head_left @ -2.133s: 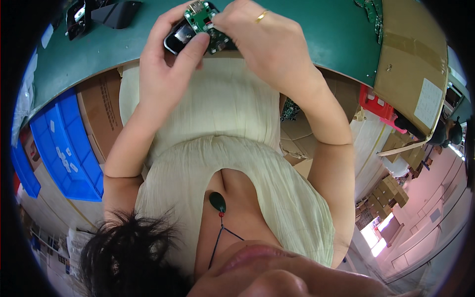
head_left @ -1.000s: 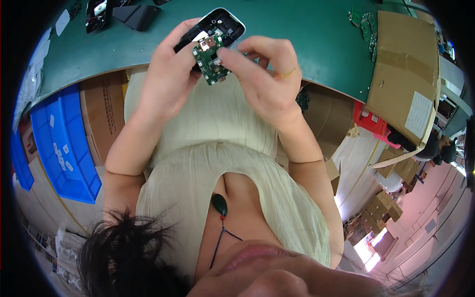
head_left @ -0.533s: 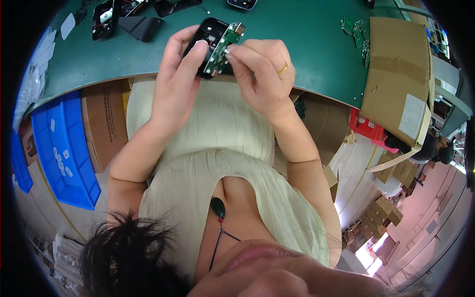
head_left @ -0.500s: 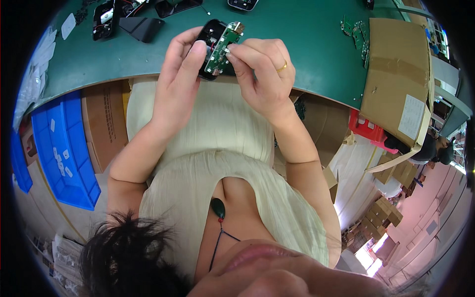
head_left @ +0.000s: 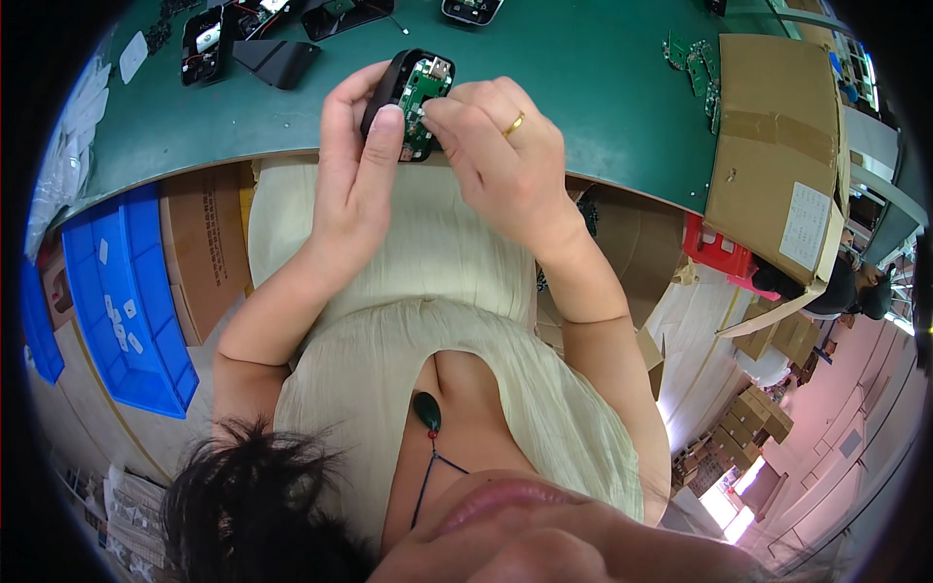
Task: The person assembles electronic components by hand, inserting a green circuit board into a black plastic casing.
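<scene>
head view: the fingers (head_left: 380, 138) of the left hand (head_left: 355, 175) grasp the black housing (head_left: 385, 91) over the near edge of the worktop (head_left: 622, 107), its long axis running away from the person, leaning slightly right. the green circuit board (head_left: 417, 95) lies along it, metal port (head_left: 440, 68) at the far end. the right hand (head_left: 502, 151) touches the board with bent fingers; their grip cannot be told.

The cardboard box (head_left: 768, 185) bears a white label (head_left: 806, 225); no text is readable.
</scene>
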`<state>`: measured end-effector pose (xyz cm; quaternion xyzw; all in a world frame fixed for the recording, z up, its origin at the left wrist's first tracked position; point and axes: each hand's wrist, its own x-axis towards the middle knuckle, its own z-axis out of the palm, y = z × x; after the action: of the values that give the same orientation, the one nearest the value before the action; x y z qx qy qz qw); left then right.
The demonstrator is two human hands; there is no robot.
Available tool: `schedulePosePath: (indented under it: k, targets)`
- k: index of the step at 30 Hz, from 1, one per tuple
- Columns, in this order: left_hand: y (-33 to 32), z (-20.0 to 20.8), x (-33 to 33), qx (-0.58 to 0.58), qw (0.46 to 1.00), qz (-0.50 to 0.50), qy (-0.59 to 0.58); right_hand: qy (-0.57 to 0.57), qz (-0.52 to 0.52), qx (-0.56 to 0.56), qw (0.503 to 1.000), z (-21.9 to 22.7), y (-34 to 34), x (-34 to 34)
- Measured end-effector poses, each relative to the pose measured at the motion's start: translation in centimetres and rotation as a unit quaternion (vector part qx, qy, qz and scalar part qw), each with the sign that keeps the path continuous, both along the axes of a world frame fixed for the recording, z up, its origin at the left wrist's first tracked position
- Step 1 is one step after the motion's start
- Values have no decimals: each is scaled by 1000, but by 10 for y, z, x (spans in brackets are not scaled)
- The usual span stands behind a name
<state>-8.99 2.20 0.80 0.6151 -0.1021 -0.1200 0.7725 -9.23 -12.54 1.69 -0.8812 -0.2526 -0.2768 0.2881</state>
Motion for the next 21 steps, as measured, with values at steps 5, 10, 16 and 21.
schedulePosePath:
  k: [5,10,16,21]
  targets:
    - [-5,-2,0,2,998,19,-66,-13,2,12,1000,-1,0,3]
    - [-3,3,0,-6,998,13,-58,-41,37,-41,998,6,-2,3]
    - [-3,12,7,-27,999,35,3,-48,34,28,998,-3,0,8]
    - [-5,10,11,-36,999,35,1,256,49,414,872,-3,13,-4]
